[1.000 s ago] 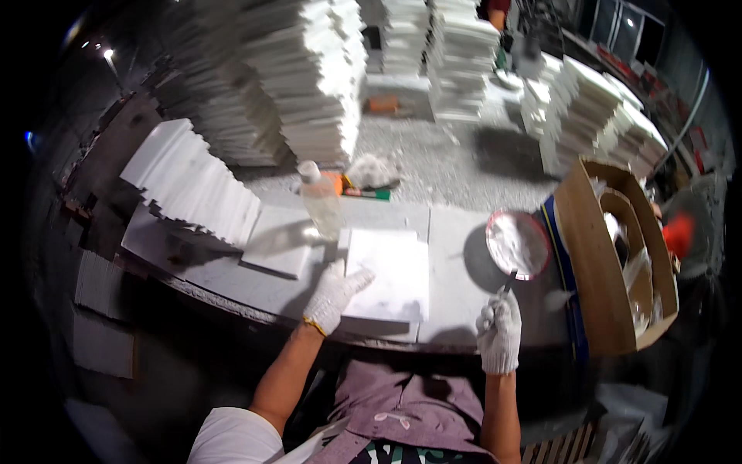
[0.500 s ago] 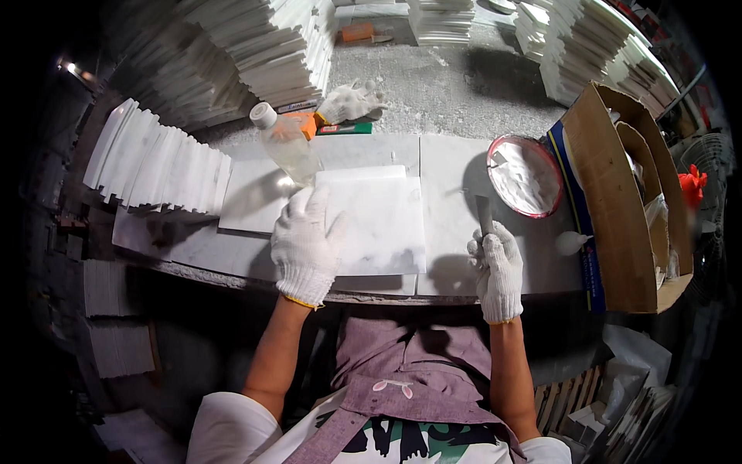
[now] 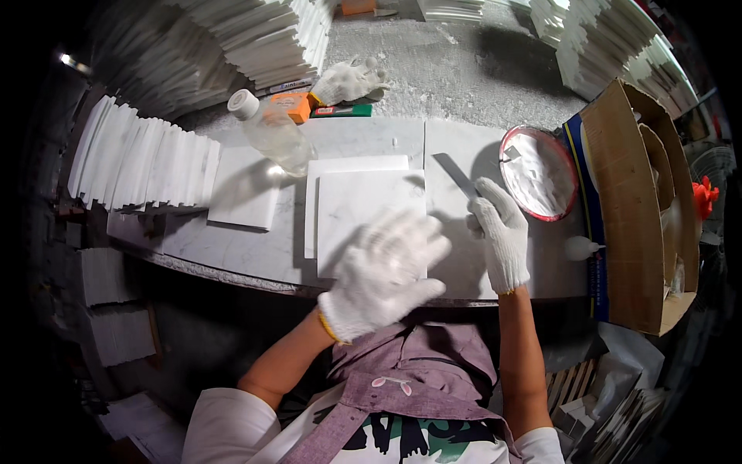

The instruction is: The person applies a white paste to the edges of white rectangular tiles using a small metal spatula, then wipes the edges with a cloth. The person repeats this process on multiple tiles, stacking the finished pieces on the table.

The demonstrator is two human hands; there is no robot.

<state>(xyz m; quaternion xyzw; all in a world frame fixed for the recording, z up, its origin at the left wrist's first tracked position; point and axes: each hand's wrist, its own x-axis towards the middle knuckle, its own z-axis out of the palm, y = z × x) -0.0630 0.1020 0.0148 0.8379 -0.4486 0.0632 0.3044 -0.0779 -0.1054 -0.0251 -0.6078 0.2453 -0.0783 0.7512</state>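
A square white marble-look tile (image 3: 363, 193) lies on a second white tile (image 3: 311, 220), whose left and far edges stick out beneath it. Over the near part of the upper tile is my left hand (image 3: 379, 271) in a white knit glove, fingers spread and partly blurred. Whether it touches the tile I cannot tell. My right hand (image 3: 502, 232), gloved too, grips a flat grey metal scraper blade (image 3: 454, 175) that points away and to the left. Just beyond that hand sits a round red-rimmed tub (image 3: 541, 174) with white, crinkled-looking contents.
A clear bottle (image 3: 277, 139) stands left of the tiles, near a single tile (image 3: 247, 205) and a leaning tile row (image 3: 147, 158). Behind lie an orange box (image 3: 292, 107) and a spare glove (image 3: 344, 81). A cardboard box (image 3: 626, 209) and a small white squeeze bottle (image 3: 580, 247) stand at right.
My left hand has moved right and nearer to me, off the tile's left edge. The blade in my right hand has swung leftward. The head view has shifted slightly.
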